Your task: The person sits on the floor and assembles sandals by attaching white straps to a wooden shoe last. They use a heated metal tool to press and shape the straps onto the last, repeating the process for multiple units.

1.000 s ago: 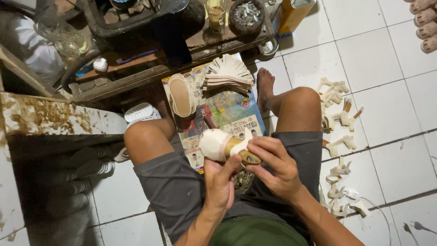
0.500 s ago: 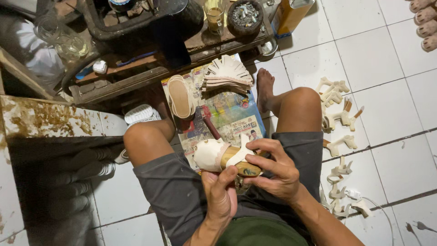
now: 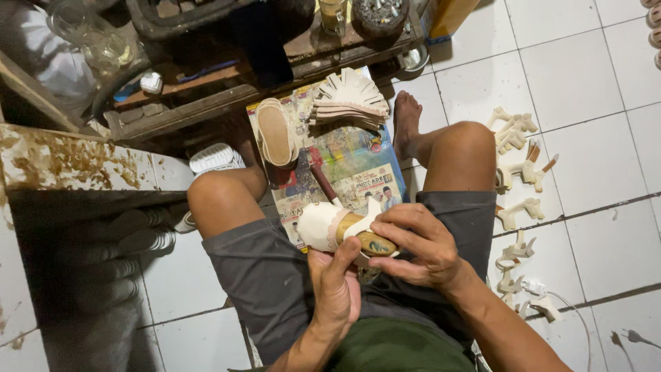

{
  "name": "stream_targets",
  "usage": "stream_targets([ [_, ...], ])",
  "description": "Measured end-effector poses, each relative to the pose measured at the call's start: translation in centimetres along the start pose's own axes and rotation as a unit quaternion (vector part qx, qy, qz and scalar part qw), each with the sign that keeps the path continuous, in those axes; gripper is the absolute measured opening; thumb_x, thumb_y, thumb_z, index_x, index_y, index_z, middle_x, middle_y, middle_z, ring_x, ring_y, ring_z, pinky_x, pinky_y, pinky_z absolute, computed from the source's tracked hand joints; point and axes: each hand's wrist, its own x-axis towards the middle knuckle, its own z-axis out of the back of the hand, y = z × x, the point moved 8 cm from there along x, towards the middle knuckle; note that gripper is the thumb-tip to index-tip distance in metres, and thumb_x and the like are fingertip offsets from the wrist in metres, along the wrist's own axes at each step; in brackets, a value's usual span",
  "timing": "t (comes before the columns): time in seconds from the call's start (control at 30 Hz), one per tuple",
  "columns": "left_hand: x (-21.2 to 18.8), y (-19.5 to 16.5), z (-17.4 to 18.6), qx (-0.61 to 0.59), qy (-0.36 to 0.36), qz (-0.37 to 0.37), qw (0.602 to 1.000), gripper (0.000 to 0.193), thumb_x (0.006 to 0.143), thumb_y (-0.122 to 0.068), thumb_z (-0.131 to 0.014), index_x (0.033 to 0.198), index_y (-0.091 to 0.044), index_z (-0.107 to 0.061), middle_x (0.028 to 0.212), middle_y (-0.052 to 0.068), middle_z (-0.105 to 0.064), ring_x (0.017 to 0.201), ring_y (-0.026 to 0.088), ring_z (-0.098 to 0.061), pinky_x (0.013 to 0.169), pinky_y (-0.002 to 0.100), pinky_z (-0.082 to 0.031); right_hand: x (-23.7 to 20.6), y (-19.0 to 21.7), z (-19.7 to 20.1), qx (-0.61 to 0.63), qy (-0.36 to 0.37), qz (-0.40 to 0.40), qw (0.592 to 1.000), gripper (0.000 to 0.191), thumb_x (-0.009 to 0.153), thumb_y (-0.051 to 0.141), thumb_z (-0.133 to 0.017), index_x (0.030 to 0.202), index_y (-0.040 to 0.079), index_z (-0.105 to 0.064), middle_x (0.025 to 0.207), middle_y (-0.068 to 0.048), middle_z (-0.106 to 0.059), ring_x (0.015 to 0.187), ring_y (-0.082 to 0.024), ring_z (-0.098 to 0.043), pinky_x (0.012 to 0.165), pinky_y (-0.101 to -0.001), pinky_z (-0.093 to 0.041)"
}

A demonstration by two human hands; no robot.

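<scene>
1 cream shoe upper on a wooden last (image 3: 334,226), held over the lap between the knees. Left hand (image 3: 335,286) grips it from below, fingers curled tight around the last. Right hand (image 3: 420,244) lies on its heel end, fingers bent together and pressing; what sits under them is hidden. 1 red-handled tool (image 3: 322,180) lies on the printed sheet (image 3: 358,162), a bright, multicoloured rectangle on the floor. 1 tan sole (image 3: 274,132) and 1 fanned stack of cream cut pieces (image 3: 350,100) rest on it; count in stack unclear. Roughly 8 pale strap pieces (image 3: 518,169) scattered on white tiles, right. 1 yellow box (image 3: 451,15), cut off at top edge.
</scene>
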Motion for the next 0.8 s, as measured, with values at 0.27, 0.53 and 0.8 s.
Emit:
stream_targets([
  [0.27,0.5,0.1,0.6,-0.026,-0.020,0.037,0.999,0.054,0.090,-0.028,-0.076,0.132,-0.001,-0.054,0.120,0.011,-0.067,0.109,0.021,-0.066,0.096,0.037,-0.052,-0.8,-1.8,-0.6,0.038,0.011,-0.074,0.996,0.054,0.073,0.014,-0.091,0.120,-0.001,-0.070,0.118,-0.013,-0.067,0.107,-0.027,-0.068,0.092,-0.0359,-0.056],
  [0.53,0.4,0.2,1.5,0.017,0.042,-0.019,0.999,0.056,0.090,-0.018,-0.082,0.133,0.006,-0.054,0.120,0.015,-0.065,0.109,0.023,-0.064,0.097,0.037,-0.050,-1.6,-0.8,-1.0,0.009,-0.002,-0.064,0.998,0.055,0.073,0.013,-0.089,0.121,-0.002,-0.068,0.123,-0.016,-0.066,0.114,-0.032,-0.066,0.099,-0.0402,-0.055],
  [0.8,-1.2,-0.3,1.9,0.018,0.079,-0.037,0.996,0.060,0.082,-0.012,-0.085,0.129,0.010,-0.055,0.119,0.016,-0.067,0.109,0.024,-0.065,0.100,0.039,-0.050,-1.6,1.7,-0.5,-0.007,0.015,0.011,1.000,0.054,0.072,0.013,-0.089,0.121,-0.001,-0.069,0.126,-0.017,-0.067,0.117,-0.036,-0.066,0.100,-0.0437,-0.057],
])
